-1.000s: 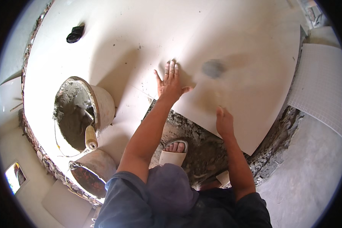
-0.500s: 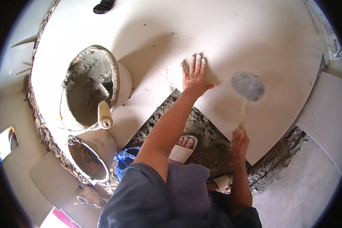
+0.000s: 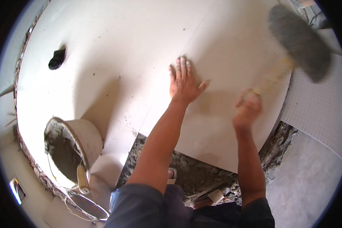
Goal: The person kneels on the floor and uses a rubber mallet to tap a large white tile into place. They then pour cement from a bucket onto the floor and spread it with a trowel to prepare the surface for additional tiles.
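My left hand lies flat on a large pale floor tile, fingers spread. Raised over the right part of the tile, my right hand is wrapped round the handle of a mallet. The mallet has a thick grey head and a light handle, both smeared by motion. Its head is up at the far right, apart from the tile. Along the tile's near edge runs a strip of rough grey mortar, with my sandalled foot partly in view.
At the left stands a bucket of wet mortar with a wooden-handled tool in it. A second bucket sits just nearer. A small black object lies on the far-left tiles. A grid-lined tile is at the right.
The mallet has swung up and to the right, away from the tile. My left hand stays flat on it. The view has shifted, so the buckets now appear lower and further left.
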`<state>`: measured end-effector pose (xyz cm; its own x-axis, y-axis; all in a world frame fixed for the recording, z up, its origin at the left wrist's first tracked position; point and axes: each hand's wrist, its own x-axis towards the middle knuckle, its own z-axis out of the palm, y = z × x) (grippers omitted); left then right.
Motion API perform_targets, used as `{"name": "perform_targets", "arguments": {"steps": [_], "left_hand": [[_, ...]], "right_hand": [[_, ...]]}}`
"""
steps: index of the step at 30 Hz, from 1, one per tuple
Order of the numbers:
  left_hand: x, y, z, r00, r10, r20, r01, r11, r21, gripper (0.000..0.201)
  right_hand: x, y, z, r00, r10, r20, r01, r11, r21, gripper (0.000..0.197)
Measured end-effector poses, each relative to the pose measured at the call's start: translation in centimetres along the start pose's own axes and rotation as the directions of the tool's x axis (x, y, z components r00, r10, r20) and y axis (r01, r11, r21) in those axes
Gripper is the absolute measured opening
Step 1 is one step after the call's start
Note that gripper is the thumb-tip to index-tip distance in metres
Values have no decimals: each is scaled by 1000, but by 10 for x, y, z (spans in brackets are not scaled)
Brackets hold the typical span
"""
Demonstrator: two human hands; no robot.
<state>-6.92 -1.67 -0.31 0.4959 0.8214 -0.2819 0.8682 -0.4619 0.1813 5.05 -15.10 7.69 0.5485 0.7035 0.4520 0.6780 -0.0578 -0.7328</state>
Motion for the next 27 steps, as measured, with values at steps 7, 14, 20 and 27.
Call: {"name": "perform_targets", "arguments": {"steps": [7,14,20,27], "left_hand": [[1,-5,6,998,26,-63,-26,1000,-3,97],[58,137,15,781,624,-9,-622,779,75,73],[69,184,32,792,611,1,-611,792,10,73],[69,185,21,806,589,61,-592,803,75,75]], "right_hand": [[39,32,-3,858,465,217,-462,884,-69,34],[51,66,-99,850,433,-301,-363,894,263,33],[30,131,-118,753,631,-187,-651,674,-350,37],[23,151,-164,725,555,-408,-638,765,-93,41]]}}
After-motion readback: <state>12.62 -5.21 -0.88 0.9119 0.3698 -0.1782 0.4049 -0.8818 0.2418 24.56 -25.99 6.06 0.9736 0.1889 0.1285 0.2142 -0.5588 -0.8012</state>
